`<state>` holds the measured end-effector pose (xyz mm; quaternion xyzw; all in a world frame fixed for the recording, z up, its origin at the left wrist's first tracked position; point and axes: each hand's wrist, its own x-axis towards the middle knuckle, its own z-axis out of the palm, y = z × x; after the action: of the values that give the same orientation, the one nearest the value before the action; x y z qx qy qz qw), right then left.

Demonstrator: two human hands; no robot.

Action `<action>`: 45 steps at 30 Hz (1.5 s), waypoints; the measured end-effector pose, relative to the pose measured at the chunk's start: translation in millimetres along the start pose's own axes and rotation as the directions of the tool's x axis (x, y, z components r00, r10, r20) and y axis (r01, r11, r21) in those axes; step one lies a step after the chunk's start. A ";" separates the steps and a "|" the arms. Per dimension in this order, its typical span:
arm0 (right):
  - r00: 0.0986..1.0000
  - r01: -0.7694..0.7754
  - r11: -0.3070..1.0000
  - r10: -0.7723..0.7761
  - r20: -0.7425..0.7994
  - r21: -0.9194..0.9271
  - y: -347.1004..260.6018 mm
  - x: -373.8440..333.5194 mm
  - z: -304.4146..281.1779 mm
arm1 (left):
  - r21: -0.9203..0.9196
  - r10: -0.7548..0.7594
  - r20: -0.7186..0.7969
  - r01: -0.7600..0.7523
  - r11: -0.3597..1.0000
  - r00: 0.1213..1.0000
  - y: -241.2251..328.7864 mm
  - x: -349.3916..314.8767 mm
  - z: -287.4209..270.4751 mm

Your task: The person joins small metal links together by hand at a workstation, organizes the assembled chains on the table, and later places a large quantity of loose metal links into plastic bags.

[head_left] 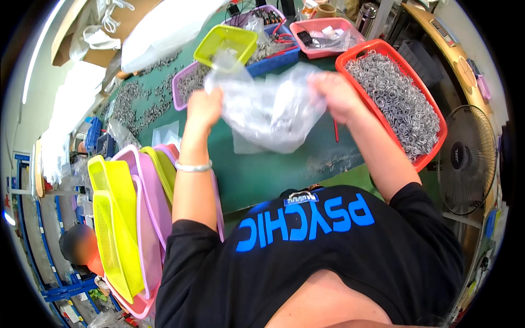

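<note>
A clear plastic bag [270,112] is stretched between my two hands above the green table [240,183], partly smeared by motion. My left hand [205,108] is closed on the bag's left edge. On the other side my right hand [338,95] grips its right edge, close beside a red basket [389,127] heaped with small metal rings [396,98]. What the bag holds, if anything, I cannot make out. Flat clear plastic [165,134] lies on the table left of my left forearm. A thin red stick-like thing [336,131] lies below my right hand.
Beyond the bag stand a yellow-green basket [219,39], a blue tray [281,59] and a pink basket [328,27]. Loose metal pieces [134,104] spread over the table's left. Stacked empty baskets [117,218] stand at my left; a fan [466,156] is at right. Another person [82,246] is far left.
</note>
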<state>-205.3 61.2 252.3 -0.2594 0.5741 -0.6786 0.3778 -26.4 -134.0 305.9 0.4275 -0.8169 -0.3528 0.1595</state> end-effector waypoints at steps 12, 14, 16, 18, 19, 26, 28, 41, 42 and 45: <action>0.970 -0.095 0.995 0.091 0.224 0.006 -6.9 16.7 -0.5 | -0.300 0.085 -0.062 -0.100 0.949 0.994 55.6 -7.6 -46.8; 0.980 -0.068 0.994 0.050 0.191 0.090 -6.8 21.6 -7.6 | -0.346 0.080 -0.124 -0.119 0.931 0.989 64.2 -14.5 -42.6; 0.970 -0.005 0.985 -0.036 0.240 0.170 -11.5 27.3 -13.7 | -0.341 0.067 -0.158 -0.118 0.933 0.985 81.3 -15.8 -60.9; 0.962 0.050 0.985 -0.092 0.258 0.166 -18.8 35.5 -14.3 | -0.531 0.066 -0.001 -0.056 0.846 0.998 91.7 -12.2 -72.5; 0.961 0.023 0.993 -0.053 0.271 0.111 -22.9 42.2 -14.6 | -0.528 0.046 -0.040 -0.061 0.847 0.998 94.1 -11.6 -71.4; 0.800 0.462 0.887 -0.410 0.438 -0.013 -64.1 65.8 -44.6 | -0.700 -0.003 -0.060 -0.040 0.713 0.998 136.3 -5.0 -115.5; 0.737 0.456 0.887 -0.329 0.590 -0.075 -71.4 53.6 -44.3 | -0.749 0.043 -0.054 -0.069 0.659 0.998 146.2 -7.8 -119.7; 0.755 0.440 0.887 -0.451 0.477 0.143 -76.7 86.3 12.8 | -0.877 0.617 0.191 -0.150 0.457 0.763 146.9 -17.1 -169.9; 0.762 0.429 0.889 -0.452 0.463 0.161 -79.0 88.6 12.1 | -0.843 0.650 0.215 -0.198 0.501 0.728 138.0 -16.8 -180.2; 0.748 0.458 0.856 -0.516 0.417 0.238 -98.1 84.4 13.9 | -0.775 0.463 -0.042 -0.322 0.545 0.885 104.4 -32.3 -166.6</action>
<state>-264.5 -9.9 344.0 -0.5323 0.3363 -0.7039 0.3288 24.9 -140.8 498.2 0.0939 -0.6753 -0.6529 0.3301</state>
